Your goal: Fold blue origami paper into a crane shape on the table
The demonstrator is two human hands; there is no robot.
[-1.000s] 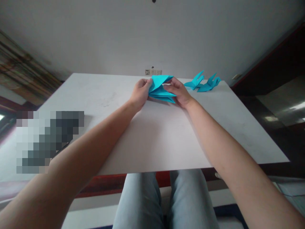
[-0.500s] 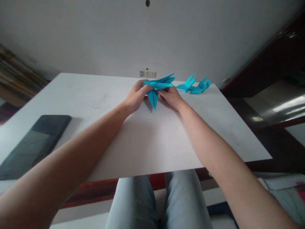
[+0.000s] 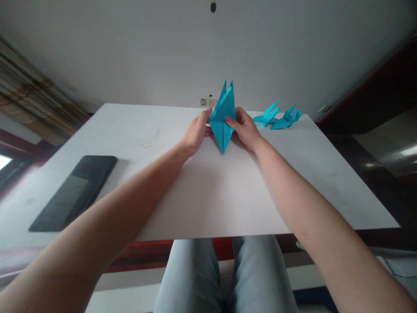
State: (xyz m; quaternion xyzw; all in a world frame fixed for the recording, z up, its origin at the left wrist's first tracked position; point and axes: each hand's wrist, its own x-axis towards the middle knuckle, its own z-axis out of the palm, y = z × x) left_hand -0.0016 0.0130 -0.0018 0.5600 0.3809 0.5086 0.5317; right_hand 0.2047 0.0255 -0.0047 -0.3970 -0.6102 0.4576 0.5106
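At the near side, two legs in pale jeans (image 3: 195,278) are resting below the edge of the white counter (image 3: 211,195). A dark phone (image 3: 73,195) is lying on the left of the counter, near the left forearm. Farther in, around the middle, a blue folded paper (image 3: 222,114) is standing between the hands, two points rising and one pointing down. The right hand (image 3: 248,129) is pinching its right side, thumb in front. The left hand (image 3: 195,134) is curving half-open at its left edge; whether it is gripping, I cannot tell. Farther right, two blue paper birds (image 3: 287,119) are sitting close together. Wall sockets (image 3: 203,102) are showing beyond the far edge.
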